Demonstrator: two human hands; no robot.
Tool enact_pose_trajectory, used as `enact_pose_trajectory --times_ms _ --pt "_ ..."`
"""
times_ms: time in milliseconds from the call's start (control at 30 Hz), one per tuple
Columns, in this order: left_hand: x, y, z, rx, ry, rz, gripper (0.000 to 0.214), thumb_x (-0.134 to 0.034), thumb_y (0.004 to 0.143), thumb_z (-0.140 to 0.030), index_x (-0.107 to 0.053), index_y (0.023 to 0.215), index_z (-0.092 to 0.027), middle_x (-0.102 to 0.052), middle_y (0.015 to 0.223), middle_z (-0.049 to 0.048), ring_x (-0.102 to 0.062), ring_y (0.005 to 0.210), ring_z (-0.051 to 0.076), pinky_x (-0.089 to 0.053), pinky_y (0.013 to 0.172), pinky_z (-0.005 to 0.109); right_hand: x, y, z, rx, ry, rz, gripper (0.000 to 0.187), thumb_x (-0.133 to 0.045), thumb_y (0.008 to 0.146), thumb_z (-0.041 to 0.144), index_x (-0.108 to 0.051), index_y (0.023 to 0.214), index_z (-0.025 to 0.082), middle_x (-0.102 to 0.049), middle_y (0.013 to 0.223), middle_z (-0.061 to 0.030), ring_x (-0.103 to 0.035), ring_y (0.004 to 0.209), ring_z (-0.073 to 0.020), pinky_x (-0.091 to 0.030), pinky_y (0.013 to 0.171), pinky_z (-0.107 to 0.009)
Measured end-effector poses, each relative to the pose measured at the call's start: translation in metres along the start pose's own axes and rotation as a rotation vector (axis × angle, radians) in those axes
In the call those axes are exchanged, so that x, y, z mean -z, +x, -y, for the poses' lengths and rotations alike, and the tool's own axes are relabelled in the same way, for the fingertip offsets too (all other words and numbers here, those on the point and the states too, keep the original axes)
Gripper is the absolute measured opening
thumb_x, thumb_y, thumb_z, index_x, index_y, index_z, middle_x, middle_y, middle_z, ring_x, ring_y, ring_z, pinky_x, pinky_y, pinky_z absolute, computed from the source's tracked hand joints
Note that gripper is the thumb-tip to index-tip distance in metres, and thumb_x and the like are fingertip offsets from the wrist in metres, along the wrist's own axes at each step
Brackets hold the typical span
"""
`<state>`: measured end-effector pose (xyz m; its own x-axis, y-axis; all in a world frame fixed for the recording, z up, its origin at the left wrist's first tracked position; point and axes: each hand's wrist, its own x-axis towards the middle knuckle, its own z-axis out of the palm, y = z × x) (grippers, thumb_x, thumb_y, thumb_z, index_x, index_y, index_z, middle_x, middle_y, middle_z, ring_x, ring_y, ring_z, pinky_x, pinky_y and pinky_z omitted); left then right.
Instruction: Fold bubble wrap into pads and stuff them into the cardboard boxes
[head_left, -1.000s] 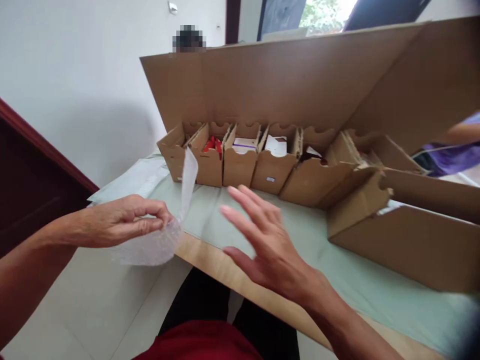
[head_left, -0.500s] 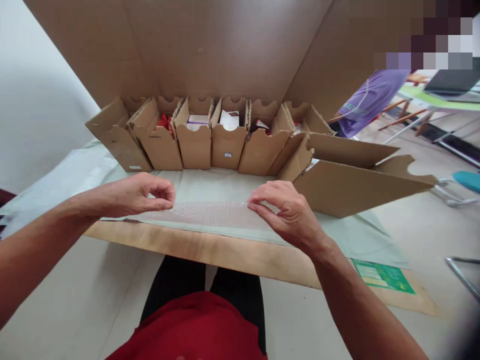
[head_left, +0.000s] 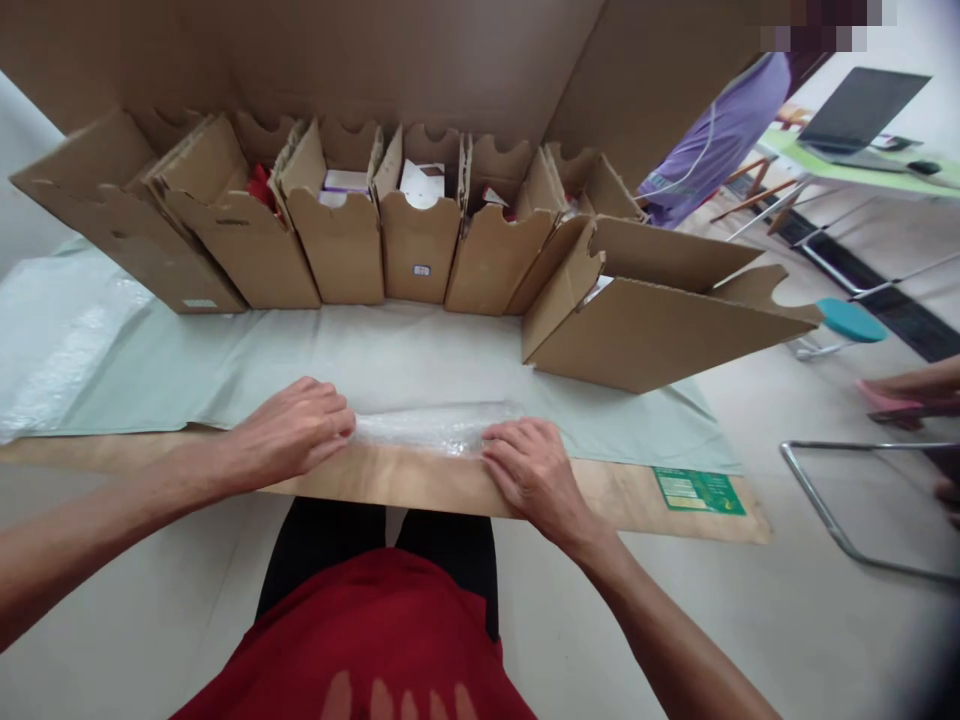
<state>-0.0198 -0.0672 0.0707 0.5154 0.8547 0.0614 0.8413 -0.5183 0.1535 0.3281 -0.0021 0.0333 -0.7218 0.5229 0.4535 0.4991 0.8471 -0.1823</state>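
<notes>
A clear strip of bubble wrap (head_left: 424, 430), bunched into a narrow roll or fold, lies along the front edge of the cloth-covered table (head_left: 247, 375). My left hand (head_left: 311, 425) is closed around its left end, knuckles up. At the right end my right hand (head_left: 529, 465) grips it with curled fingers. Both hands rest low, close to the wooden edge. More clear plastic wrap (head_left: 60, 330) lies spread at the table's far left.
Behind stands a row of open cardboard file boxes (head_left: 424, 255) holding small packets and cartons. Another cardboard box (head_left: 675, 335) sits angled at the right. A green label (head_left: 697, 490) is on the table's front right. A person in purple (head_left: 720, 140) and a laptop (head_left: 862, 120) are beyond.
The bubble wrap was held as a flat, stretched sheet and is now gathered into a narrow bundle. Both hands have turned from pinching to curling over it. The view has shifted.
</notes>
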Motion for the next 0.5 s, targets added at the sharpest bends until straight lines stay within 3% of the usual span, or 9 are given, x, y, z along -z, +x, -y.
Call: enact_pose_trajectory --times_ms 100,200,333,433,500 --pt "-0.013 -0.005 -0.009 -0.008 -0.027 -0.063 0.027 -0.052 0.102 -0.039 -0.067 0.088 -0.021 -0.067 0.082 0.0047 -0.061 0.081 0.022 -0.043 0.08 0.037 -0.003 -0.008 -0.002 -0.022 0.11 0.154 0.023 -0.053 0.103 0.015 -0.069 0.088 0.02 -0.076 0.109 -0.0067 -0.067 0.097 -0.021 -0.044 0.092 -0.04" --pt "0.0 0.0 -0.018 0.054 -0.07 -0.151 0.031 -0.053 0.101 -0.045 -0.068 0.091 -0.02 -0.066 0.081 0.0046 -0.062 0.079 0.022 -0.045 0.078 0.037 0.016 -0.004 -0.003 -0.022 0.229 0.287 0.021 -0.055 0.101 0.017 -0.069 0.085 0.02 -0.074 0.117 -0.008 -0.067 0.104 -0.0229 -0.045 0.093 -0.041" --pt "0.01 0.01 -0.022 0.185 -0.195 -0.006 0.029 -0.049 0.101 -0.041 -0.069 0.096 -0.021 -0.069 0.083 0.0039 -0.064 0.072 0.019 -0.048 0.068 0.032 0.039 0.007 0.0 -0.066 0.388 0.452 0.018 -0.065 0.1 0.037 -0.073 0.095 0.021 -0.074 0.118 -0.0075 -0.068 0.108 -0.0245 -0.05 0.098 -0.043" --pt "-0.013 0.015 -0.017 0.197 -0.101 0.052 0.029 -0.054 0.098 -0.037 -0.071 0.114 -0.02 -0.072 0.12 0.0128 -0.069 0.105 0.028 -0.054 0.087 0.04 0.025 0.021 0.006 -0.094 0.339 0.405 0.028 -0.062 0.102 0.043 -0.073 0.117 0.021 -0.07 0.133 -0.0105 -0.064 0.123 -0.0273 -0.05 0.105 -0.046" --pt "-0.037 0.017 -0.012 0.156 -0.009 0.024 0.041 -0.056 0.098 -0.039 -0.065 0.134 -0.02 -0.058 0.15 0.018 -0.055 0.137 0.036 -0.046 0.109 0.051 0.001 0.031 0.009 -0.104 0.211 0.346 0.037 -0.06 0.103 0.042 -0.067 0.132 0.021 -0.059 0.15 -0.0139 -0.055 0.137 -0.031 -0.046 0.111 -0.05"
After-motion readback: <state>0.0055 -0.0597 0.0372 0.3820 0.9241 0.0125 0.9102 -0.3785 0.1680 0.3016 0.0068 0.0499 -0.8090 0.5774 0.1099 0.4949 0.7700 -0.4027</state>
